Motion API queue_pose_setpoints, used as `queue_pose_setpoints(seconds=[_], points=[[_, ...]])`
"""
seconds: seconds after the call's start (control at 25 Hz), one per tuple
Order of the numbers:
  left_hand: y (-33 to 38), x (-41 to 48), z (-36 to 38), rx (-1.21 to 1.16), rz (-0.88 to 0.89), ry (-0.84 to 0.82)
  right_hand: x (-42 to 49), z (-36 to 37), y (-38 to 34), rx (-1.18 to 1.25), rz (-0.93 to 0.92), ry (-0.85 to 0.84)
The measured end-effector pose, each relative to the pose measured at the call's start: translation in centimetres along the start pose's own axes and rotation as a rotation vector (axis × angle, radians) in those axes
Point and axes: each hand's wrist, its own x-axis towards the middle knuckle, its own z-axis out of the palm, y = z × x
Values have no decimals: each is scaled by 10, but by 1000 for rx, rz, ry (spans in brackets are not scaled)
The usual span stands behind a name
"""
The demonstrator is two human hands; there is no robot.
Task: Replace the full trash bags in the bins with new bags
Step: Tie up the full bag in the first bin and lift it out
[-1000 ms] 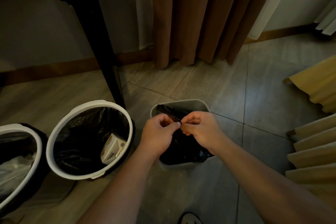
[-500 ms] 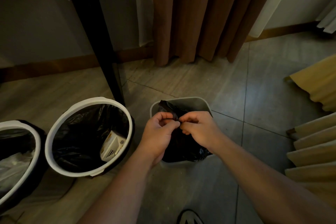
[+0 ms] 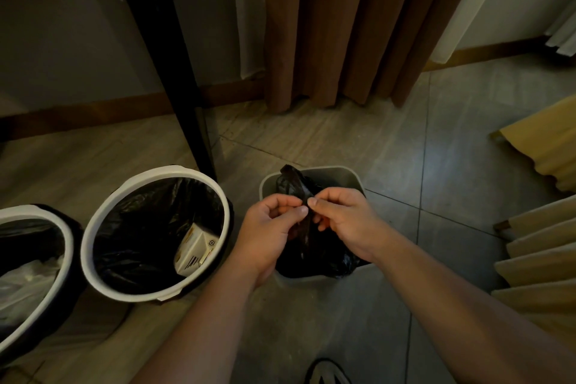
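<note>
A small grey rectangular bin (image 3: 349, 174) stands on the floor in the centre, with a black trash bag (image 3: 314, 252) bunched over it. My left hand (image 3: 268, 227) and my right hand (image 3: 346, 221) meet above the bin, and each pinches the bag's thin black plastic between thumb and fingers. A crumpled tip of the bag (image 3: 291, 179) sticks up behind my hands. To the left stands a round white-rimmed bin (image 3: 103, 218) lined with a black bag, holding a white box (image 3: 193, 249). Another round white-rimmed bin (image 3: 67, 246) sits at the far left, partly cut off.
A black table leg (image 3: 184, 103) comes down just behind the round bin. Brown curtains (image 3: 336, 25) hang along the back wall. Yellowish folded fabric (image 3: 542, 246) lies at the right edge. My shoe (image 3: 327, 372) shows at the bottom, on a tiled floor.
My hands stay together on the bag, fingers shifting slightly as they work the plastic. The bag's tip now stands higher behind them. The view has tilted a little.
</note>
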Motion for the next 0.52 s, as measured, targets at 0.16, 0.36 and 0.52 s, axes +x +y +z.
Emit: queue_pose_setpoints(seconds=[0.16,0.36,0.52], points=[[3,0,-8,125,36,62,1,1,3,-102,10,26],[10,-1,-11,34,77,124,6,-4,6,-212,31,67],[16,-3,-11,-337,18,51,9,-6,8,-293,39,80]])
